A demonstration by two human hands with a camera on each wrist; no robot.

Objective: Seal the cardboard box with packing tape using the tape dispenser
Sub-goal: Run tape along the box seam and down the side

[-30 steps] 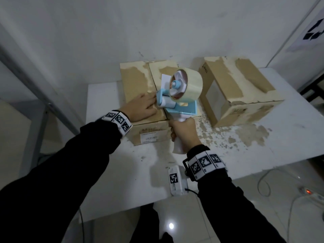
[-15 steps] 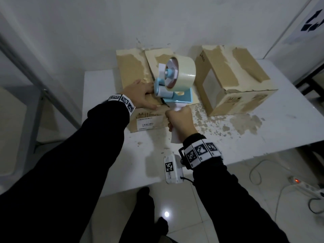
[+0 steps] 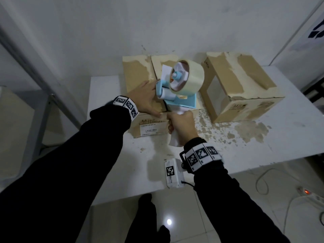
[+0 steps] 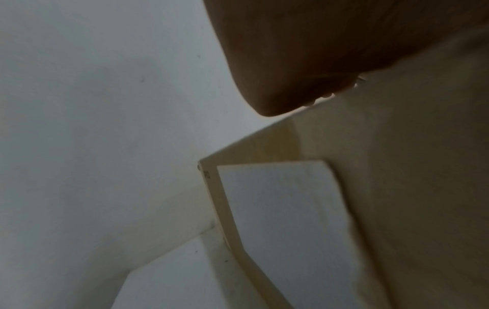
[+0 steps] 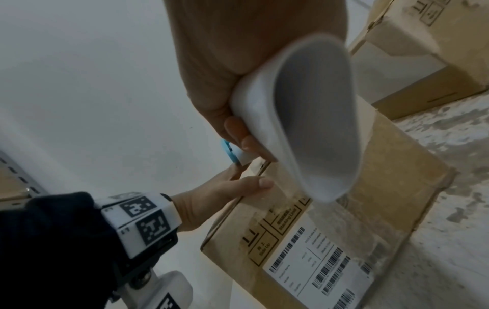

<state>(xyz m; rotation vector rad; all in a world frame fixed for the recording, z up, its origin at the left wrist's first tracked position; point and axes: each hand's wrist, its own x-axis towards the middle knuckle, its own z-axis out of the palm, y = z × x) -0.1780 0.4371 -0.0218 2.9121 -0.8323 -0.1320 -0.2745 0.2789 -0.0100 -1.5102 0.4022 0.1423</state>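
nearest, our right hand (image 3: 182, 125) wraps its fingers tightly around the white handle of the blue tape dispenser (image 3: 180, 88), which sits on the cardboard box (image 3: 150, 127). our left hand (image 3: 145, 97) lies flat there, fingers apparently straight. beyond stands a second box (image 3: 245, 88).

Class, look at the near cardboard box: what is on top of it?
The left hand lies flat on the box top, and the tape dispenser, gripped by the right hand, sits over its seam. The seam beneath is hidden.

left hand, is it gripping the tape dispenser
No, the left hand lies flat on the box top while the right hand grips the dispenser handle.
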